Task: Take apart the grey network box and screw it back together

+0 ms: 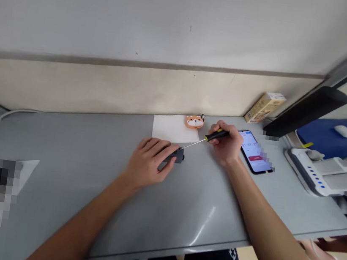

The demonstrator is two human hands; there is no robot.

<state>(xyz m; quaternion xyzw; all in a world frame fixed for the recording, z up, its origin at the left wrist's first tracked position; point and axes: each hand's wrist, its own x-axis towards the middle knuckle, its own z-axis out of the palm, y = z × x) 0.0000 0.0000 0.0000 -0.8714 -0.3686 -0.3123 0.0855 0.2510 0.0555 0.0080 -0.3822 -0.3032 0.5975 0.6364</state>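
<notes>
My left hand (pixel 151 163) is closed over a small dark grey box-shaped device (pixel 179 156), pressing it on the table. Slots show on the device's upper face, and the hand covers its left part. My right hand (pixel 226 145) grips the black and yellow handle of a screwdriver (pixel 216 135). The thin shaft slants down to the left, and its tip is at the device's upper right edge. Whether the tip sits in a screw is too small to tell.
Behind the hands lie a white sheet (pixel 169 127) and an orange animal-face case (pixel 194 121). Right of my right hand are a phone (pixel 255 153), a carton (pixel 264 108), a black post (pixel 307 111) and a white charging station (pixel 310 171). The table (pixel 71 202) ends near my body.
</notes>
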